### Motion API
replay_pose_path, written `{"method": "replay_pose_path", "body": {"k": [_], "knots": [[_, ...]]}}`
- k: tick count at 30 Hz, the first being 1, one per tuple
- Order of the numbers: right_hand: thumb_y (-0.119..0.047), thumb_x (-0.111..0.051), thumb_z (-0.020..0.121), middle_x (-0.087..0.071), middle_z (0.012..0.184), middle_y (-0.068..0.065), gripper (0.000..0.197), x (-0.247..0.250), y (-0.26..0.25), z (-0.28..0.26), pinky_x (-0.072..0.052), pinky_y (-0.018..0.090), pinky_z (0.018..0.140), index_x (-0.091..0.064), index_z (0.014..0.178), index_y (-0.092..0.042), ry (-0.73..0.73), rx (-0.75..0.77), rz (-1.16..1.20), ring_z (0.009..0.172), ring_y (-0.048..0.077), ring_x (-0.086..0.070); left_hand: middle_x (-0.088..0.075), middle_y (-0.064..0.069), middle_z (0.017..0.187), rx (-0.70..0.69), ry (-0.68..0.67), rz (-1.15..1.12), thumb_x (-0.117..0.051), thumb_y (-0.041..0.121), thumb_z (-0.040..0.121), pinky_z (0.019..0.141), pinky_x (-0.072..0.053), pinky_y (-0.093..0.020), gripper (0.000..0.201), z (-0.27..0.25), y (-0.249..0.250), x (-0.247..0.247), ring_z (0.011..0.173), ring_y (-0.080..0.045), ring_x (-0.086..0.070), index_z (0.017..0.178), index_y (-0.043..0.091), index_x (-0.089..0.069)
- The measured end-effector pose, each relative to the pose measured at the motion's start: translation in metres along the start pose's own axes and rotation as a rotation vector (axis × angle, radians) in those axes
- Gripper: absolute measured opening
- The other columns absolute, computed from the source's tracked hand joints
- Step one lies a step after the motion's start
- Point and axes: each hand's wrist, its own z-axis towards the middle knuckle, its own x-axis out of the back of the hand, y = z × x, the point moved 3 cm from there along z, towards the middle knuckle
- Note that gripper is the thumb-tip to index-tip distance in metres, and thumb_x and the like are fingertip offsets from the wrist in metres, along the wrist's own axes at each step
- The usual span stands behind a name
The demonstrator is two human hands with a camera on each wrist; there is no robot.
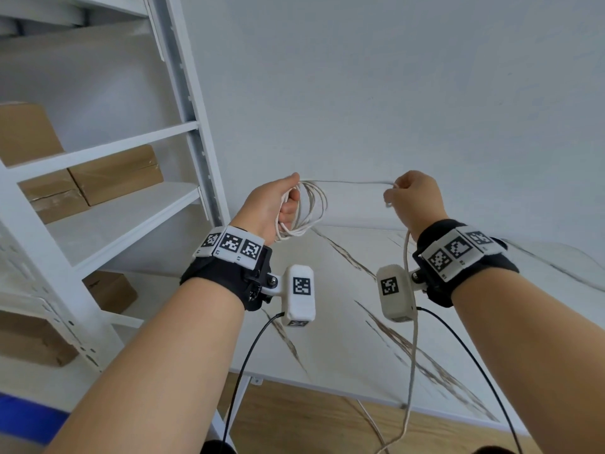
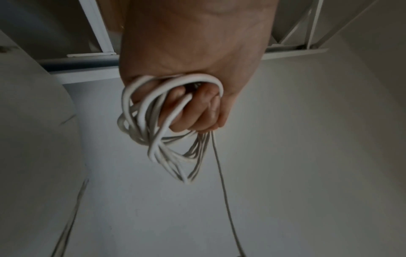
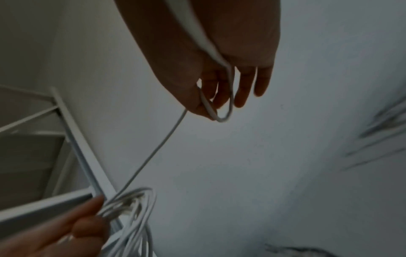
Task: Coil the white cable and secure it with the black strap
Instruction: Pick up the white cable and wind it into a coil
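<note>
My left hand (image 1: 281, 204) is raised above the table and grips a bundle of several loops of the white cable (image 1: 309, 208); the left wrist view shows its fingers (image 2: 197, 111) curled through the coil (image 2: 153, 125). A taut stretch of cable (image 1: 353, 182) runs across to my right hand (image 1: 409, 194), which pinches it between thumb and fingers (image 3: 211, 106). From there the loose cable (image 1: 413, 355) hangs past my right wrist and over the table's front edge to the floor. No black strap is in view.
A white marble-look table (image 1: 458, 306) lies below my hands, against a pale wall. At the left stands a white metal shelf unit (image 1: 124, 204) holding cardboard boxes (image 1: 114, 173). Wooden floor (image 1: 311, 421) shows below the table edge. Black sensor leads hang from both wrists.
</note>
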Motion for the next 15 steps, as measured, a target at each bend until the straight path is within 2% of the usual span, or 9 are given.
{"method": "replay_pose_path", "body": {"k": [2, 3, 5, 7, 8, 9, 10, 12, 15], "knots": [[-0.017, -0.067, 0.077, -0.060, 0.073, -0.004, 0.008, 0.000, 0.007, 0.001, -0.047, 0.033, 0.066, -0.061, 0.080, -0.016, -0.023, -0.023, -0.070, 0.072, 0.018, -0.056, -0.030, 0.005, 0.039, -0.037, 0.094, -0.008, -0.054, 0.036, 0.096, 0.033, -0.018, -0.016, 0.040, 0.001, 0.002, 0.004, 0.031, -0.008, -0.022, 0.064, 0.014, -0.046], [-0.024, -0.069, 0.078, -0.062, 0.074, -0.005, 0.008, -0.001, 0.011, 0.001, -0.049, 0.035, 0.071, -0.063, 0.079, -0.019, -0.041, -0.034, -0.115, 0.075, 0.019, -0.058, -0.030, 0.005, 0.039, -0.066, 0.158, 0.016, -0.056, 0.036, 0.095, 0.034, -0.018, -0.016, 0.040, 0.002, 0.003, 0.006, 0.032, -0.009, -0.022, 0.063, 0.014, -0.046], [-0.030, -0.067, 0.080, -0.056, 0.063, -0.005, 0.017, -0.002, 0.016, -0.002, -0.043, 0.031, 0.065, -0.062, 0.066, -0.021, -0.069, -0.041, -0.188, 0.070, 0.021, -0.054, -0.032, 0.006, 0.038, -0.121, 0.291, 0.062, -0.060, 0.035, 0.092, 0.036, -0.020, -0.016, 0.039, 0.002, 0.007, 0.007, 0.034, -0.010, -0.023, 0.061, 0.015, -0.048], [-0.026, -0.065, 0.082, -0.058, 0.067, -0.001, 0.013, -0.004, 0.020, -0.005, -0.041, 0.029, 0.064, -0.067, 0.070, -0.021, -0.101, -0.046, -0.162, 0.071, 0.022, -0.053, -0.033, 0.007, 0.036, -0.148, 0.387, 0.050, -0.061, 0.034, 0.091, 0.038, -0.021, -0.018, 0.039, 0.003, 0.010, 0.010, 0.034, -0.010, -0.024, 0.059, 0.015, -0.048], [-0.023, -0.065, 0.083, -0.064, 0.081, 0.000, 0.008, -0.005, 0.021, -0.007, -0.046, 0.028, 0.070, -0.073, 0.086, -0.023, -0.135, -0.042, -0.080, 0.077, 0.019, -0.057, -0.033, 0.008, 0.034, -0.153, 0.417, 0.028, -0.061, 0.033, 0.091, 0.038, -0.020, -0.018, 0.040, 0.004, 0.012, 0.014, 0.033, -0.010, -0.024, 0.058, 0.015, -0.047], [-0.019, -0.066, 0.084, -0.066, 0.094, -0.001, 0.019, -0.005, 0.021, -0.008, -0.048, 0.026, 0.077, -0.074, 0.101, -0.024, -0.181, -0.030, 0.005, 0.084, 0.015, -0.060, -0.033, 0.008, 0.034, -0.154, 0.439, 0.009, -0.060, 0.032, 0.091, 0.037, -0.020, -0.018, 0.040, 0.005, 0.013, 0.017, 0.032, -0.010, -0.024, 0.057, 0.015, -0.046], [-0.016, -0.067, 0.085, -0.066, 0.098, -0.003, 0.024, -0.004, 0.020, -0.009, -0.046, 0.022, 0.079, -0.074, 0.107, -0.024, -0.253, -0.009, 0.066, 0.086, 0.012, -0.061, -0.032, 0.009, 0.033, -0.152, 0.460, 0.001, -0.060, 0.031, 0.091, 0.036, -0.020, -0.017, 0.040, 0.006, 0.013, 0.022, 0.030, -0.009, -0.023, 0.057, 0.015, -0.046], [-0.012, -0.066, 0.086, -0.068, 0.088, -0.006, 0.018, -0.005, 0.015, -0.013, -0.043, 0.019, 0.079, -0.077, 0.099, -0.019, -0.402, 0.023, 0.114, 0.082, 0.010, -0.058, -0.032, 0.009, 0.032, -0.141, 0.497, 0.011, -0.059, 0.030, 0.091, 0.035, -0.020, -0.016, 0.040, 0.007, 0.010, 0.029, 0.030, -0.010, -0.024, 0.056, 0.015, -0.045], [-0.005, -0.061, 0.087, -0.070, 0.090, 0.006, 0.013, -0.007, 0.009, -0.016, -0.049, 0.032, 0.095, -0.074, 0.091, -0.003, -0.532, -0.060, 0.360, 0.091, 0.020, -0.060, -0.032, 0.008, 0.033, -0.110, 0.487, -0.017, -0.058, 0.029, 0.091, 0.035, -0.020, -0.014, 0.039, 0.009, 0.004, 0.033, 0.031, -0.011, -0.024, 0.057, 0.015, -0.045]]}}
